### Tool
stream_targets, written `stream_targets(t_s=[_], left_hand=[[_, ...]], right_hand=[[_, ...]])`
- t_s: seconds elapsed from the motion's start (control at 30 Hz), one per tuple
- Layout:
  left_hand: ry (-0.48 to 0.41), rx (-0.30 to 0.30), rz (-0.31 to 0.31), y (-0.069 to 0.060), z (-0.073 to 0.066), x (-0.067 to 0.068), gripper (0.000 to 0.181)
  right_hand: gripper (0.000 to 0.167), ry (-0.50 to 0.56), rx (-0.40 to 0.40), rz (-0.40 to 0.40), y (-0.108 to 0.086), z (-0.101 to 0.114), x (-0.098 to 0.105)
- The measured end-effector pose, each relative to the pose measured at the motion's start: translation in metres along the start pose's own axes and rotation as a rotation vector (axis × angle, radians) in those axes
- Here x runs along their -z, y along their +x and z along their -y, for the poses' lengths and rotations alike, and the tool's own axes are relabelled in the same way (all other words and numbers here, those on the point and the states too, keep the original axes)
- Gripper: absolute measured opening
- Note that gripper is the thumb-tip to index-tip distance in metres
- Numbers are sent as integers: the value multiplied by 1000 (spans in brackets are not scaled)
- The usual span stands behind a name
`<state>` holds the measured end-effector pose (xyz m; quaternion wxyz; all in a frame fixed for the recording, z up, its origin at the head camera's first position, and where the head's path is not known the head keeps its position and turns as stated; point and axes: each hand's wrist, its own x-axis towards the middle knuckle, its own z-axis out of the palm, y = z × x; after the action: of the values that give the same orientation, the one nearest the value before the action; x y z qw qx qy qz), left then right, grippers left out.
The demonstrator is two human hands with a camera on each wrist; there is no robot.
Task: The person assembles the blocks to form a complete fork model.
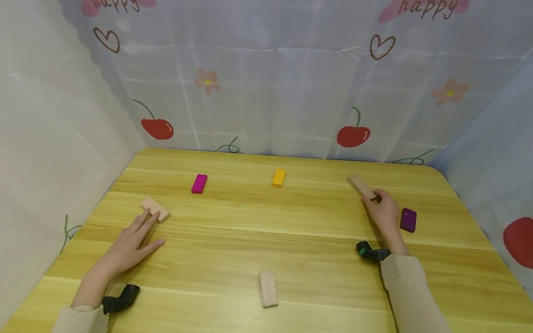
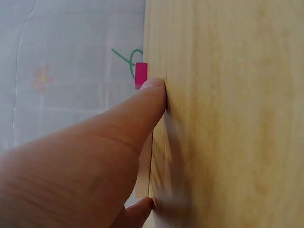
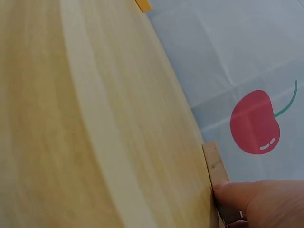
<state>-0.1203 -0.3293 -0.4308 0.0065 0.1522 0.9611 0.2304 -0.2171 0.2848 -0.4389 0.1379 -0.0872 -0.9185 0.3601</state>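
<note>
Right hand [image 1: 384, 210] pinches a long pale wooden block [image 1: 360, 186] while the left hand [image 1: 129, 247] touches a plain light-wood rectangular block [image 1: 155, 206]

Over on the right of the yellowish wood-grain surface [image 1: 208, 263], the right hand's grip is narrow, closed on the near end of the long block, which slants away toward the far edge. A dark purple rectangular block [image 1: 408, 220] lies just beside that hand. On the left, the other grip is wide: fingers [image 1: 150, 224] stretched onto the light-wood block, thumb [image 1: 151, 249] spread apart from it. Farther back I see a magenta rectangular block [image 1: 199, 183] and, around the middle, a yellow-orange one [image 1: 279, 178]. Nearest the person, a third bare-wood block [image 1: 268, 290] lies well apart from both hands.
</note>
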Motion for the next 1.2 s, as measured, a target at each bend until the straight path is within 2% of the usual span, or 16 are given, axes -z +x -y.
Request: stream_targets(t_s=[0.17, 0.3, 0.4, 0.5, 0.63, 0.7, 0.77, 0.87, 1.03, 1.2], left_hand=[[3, -1, 1, 1, 0, 0, 78], [7, -6, -4, 2, 0, 0, 77], [6, -6, -8, 2, 0, 1, 77], [10, -4, -14, 0, 0, 1, 77], [11, -8, -27, -1, 0, 1, 76], [10, -7, -28, -2, 0, 1, 76], [10, -5, -24, -2, 0, 2, 76], [13, -2, -15, -1, 0, 1, 76], [11, 1, -10, 0, -1, 1, 77], [11, 6, -8, -1, -2, 1, 77]], right_hand=[[44, 23, -23, -33, -1, 0, 1], [46, 160, -69, -22, 0, 4, 4], [49, 306, -79, 13, 0, 10, 9], [49, 512, -61, 79, 0, 19, 11], [43, 838, -78, 222, -2, 32, 10], [42, 918, -105, 295, -4, 41, 6], [44, 930, -119, 353, -6, 50, 1], [47, 882, -113, 411, -8, 65, -8], [46, 787, -78, 475, -12, 83, -26], [41, 741, -47, 525, -17, 95, -46]])
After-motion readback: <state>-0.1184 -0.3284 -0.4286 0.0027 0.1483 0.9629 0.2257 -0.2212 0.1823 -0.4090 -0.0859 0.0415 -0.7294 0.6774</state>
